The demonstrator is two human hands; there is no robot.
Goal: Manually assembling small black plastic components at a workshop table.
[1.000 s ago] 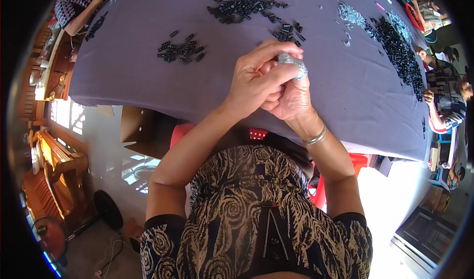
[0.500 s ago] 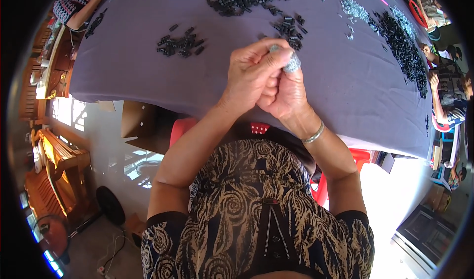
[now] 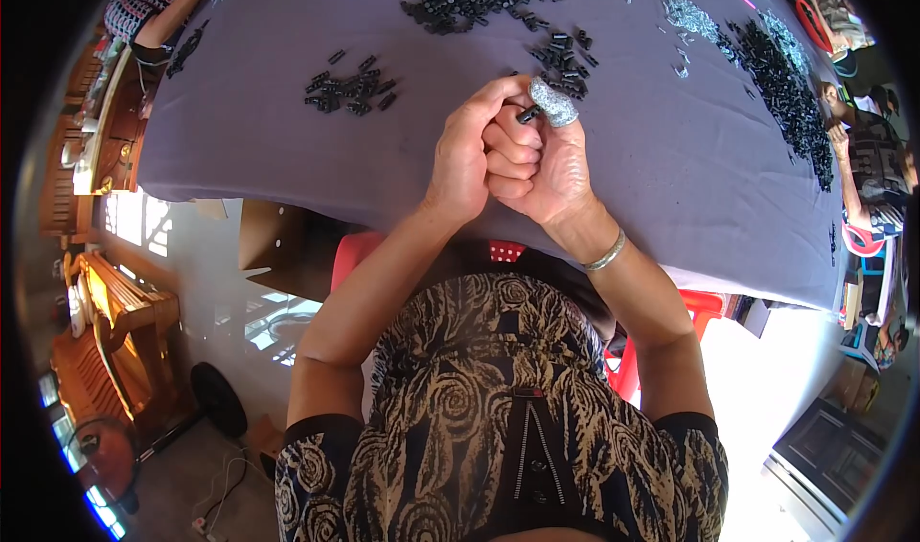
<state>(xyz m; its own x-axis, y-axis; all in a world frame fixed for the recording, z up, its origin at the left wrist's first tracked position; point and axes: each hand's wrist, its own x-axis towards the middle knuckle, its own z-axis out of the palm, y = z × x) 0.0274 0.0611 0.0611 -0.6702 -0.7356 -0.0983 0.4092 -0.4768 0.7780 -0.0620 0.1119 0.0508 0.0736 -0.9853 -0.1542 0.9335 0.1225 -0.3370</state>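
My right hand [image 3: 556,173] is closed, its fingers curled toward the palm. Its thumb wears a silvery-grey wrap [image 3: 554,104] and presses on a small black cylindrical piece [image 3: 528,115], whose end pokes out beside the index finger. Against it, my left hand [image 3: 462,154] is bent inward, with its fingertips meeting the far side of the wrapped thumb. What those fingertips hold, if anything, is hidden. Just beyond my hands lies a small pile of similar black pieces [image 3: 562,61]. Another loose group of black pieces [image 3: 350,90] is to the left.
A larger black heap [image 3: 470,0] lies farther back on the purple-grey tablecloth [image 3: 690,168]. At right are a pile of small silvery parts [image 3: 692,15] and a long black heap [image 3: 786,101]. Other people sit at the left and right edges. A red chair [image 3: 704,304] is beside me.
My left hand's thumb has moved off the front of the wrapped right thumb and the hand has shifted slightly left. The black piece and the right hand's curled fingers now show.
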